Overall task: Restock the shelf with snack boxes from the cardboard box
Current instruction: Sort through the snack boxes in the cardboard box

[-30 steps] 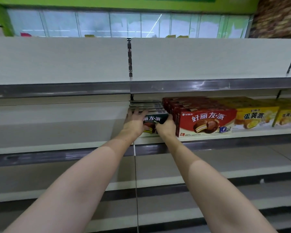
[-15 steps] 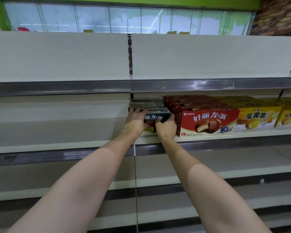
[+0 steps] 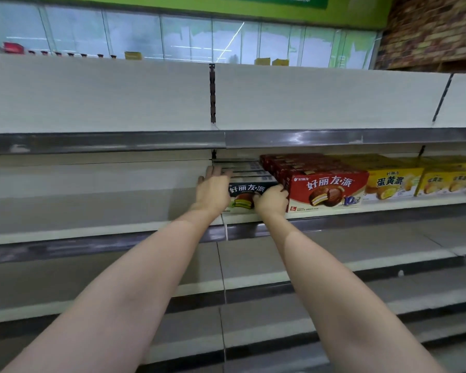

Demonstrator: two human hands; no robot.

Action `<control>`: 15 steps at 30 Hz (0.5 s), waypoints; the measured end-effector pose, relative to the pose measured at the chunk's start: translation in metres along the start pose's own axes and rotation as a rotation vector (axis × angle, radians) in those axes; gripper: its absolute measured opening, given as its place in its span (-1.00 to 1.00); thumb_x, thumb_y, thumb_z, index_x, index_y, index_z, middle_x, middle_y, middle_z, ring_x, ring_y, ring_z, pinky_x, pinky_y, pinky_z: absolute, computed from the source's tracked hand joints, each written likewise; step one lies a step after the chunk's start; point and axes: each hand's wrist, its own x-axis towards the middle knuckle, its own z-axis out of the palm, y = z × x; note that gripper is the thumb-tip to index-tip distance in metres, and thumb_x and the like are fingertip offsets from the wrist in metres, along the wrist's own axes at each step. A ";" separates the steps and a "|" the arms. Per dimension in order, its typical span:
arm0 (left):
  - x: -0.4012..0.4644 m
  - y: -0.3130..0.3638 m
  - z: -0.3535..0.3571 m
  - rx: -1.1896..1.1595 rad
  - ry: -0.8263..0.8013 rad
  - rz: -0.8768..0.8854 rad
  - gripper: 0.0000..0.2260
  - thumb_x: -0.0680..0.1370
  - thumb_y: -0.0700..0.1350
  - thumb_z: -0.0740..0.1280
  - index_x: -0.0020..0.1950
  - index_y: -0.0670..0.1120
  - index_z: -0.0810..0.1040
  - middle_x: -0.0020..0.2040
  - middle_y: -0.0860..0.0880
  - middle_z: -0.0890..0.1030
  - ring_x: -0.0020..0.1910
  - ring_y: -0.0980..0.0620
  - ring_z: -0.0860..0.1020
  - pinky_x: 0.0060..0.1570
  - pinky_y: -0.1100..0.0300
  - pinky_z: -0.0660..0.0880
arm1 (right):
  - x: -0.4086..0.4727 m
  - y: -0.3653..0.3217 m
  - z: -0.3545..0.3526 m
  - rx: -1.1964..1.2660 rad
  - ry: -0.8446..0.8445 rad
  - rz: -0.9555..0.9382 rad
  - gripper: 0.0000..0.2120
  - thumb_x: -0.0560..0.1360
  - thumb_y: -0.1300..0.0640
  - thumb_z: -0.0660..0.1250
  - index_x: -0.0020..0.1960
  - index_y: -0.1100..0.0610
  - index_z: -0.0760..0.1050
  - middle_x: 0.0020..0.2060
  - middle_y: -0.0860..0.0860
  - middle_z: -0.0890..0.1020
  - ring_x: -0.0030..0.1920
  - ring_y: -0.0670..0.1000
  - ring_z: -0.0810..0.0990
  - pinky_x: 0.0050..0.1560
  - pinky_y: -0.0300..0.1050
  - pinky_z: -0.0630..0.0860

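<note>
Both hands on dark snack box, middle shelf.
We see left hand (image 3: pixel 211 191) flat along the dark snack box (image 3: pixel 249 191); right hand (image 3: pixel 271 200) grips its corner beside red boxes (image 3: pixel 326 189) on the shelf (image 3: pixel 388 204).

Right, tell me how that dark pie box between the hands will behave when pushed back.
The dark rectangular cardboard snack box looks stiff, so it probably slides flat on the white shelf. Standing on a long edge, it seems unlikely to tip.

"好丽友·派" on red box (image 3: pixel 327 191)
</note>
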 end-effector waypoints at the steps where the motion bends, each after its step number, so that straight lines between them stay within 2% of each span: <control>1: -0.006 -0.006 -0.004 0.007 0.015 0.010 -0.47 0.45 -0.29 0.35 0.42 -0.05 0.43 0.37 -0.14 0.41 0.37 -0.15 0.32 0.29 -0.07 0.37 | -0.008 -0.004 -0.001 0.010 0.012 0.013 -0.36 0.52 0.06 0.41 0.41 0.33 0.17 0.36 0.30 0.32 0.32 0.30 0.42 0.30 0.08 0.39; 5: -0.033 -0.030 -0.025 -0.042 -0.009 0.046 -0.57 0.49 -0.28 0.33 0.36 -0.10 0.46 0.25 -0.17 0.49 0.21 -0.19 0.46 0.14 -0.04 0.46 | -0.043 -0.021 -0.003 0.055 0.029 -0.013 -0.46 0.55 0.21 0.34 0.42 0.31 0.17 0.37 0.29 0.29 0.24 0.29 0.49 0.21 0.01 0.44; 8: -0.055 -0.049 -0.034 -0.115 -0.074 0.041 -0.62 0.50 -0.29 0.29 0.31 -0.10 0.49 0.17 -0.16 0.54 0.13 -0.18 0.52 0.09 -0.05 0.52 | -0.073 -0.028 0.004 0.068 0.026 -0.057 -0.60 0.54 0.30 0.27 0.35 0.30 0.29 0.31 0.27 0.40 0.25 0.26 0.47 0.23 0.01 0.41; 12: -0.089 -0.082 -0.055 -0.146 -0.100 0.017 -0.74 0.52 -0.27 0.25 0.18 -0.08 0.52 0.12 -0.14 0.54 0.07 -0.19 0.55 0.01 -0.03 0.53 | -0.122 -0.049 0.024 0.026 -0.085 -0.203 -0.73 0.52 0.20 0.33 0.18 0.27 0.46 0.13 0.23 0.55 0.13 0.24 0.52 0.08 -0.04 0.41; 15: -0.125 -0.119 -0.080 -0.108 -0.128 -0.041 -0.84 0.54 -0.22 0.22 0.08 -0.10 0.52 0.09 -0.19 0.57 0.05 -0.23 0.56 -0.06 0.02 0.49 | -0.164 -0.078 0.051 0.037 -0.148 -0.305 -0.80 0.50 0.22 0.35 0.10 0.26 0.52 0.03 0.22 0.61 0.08 0.24 0.57 0.03 -0.05 0.45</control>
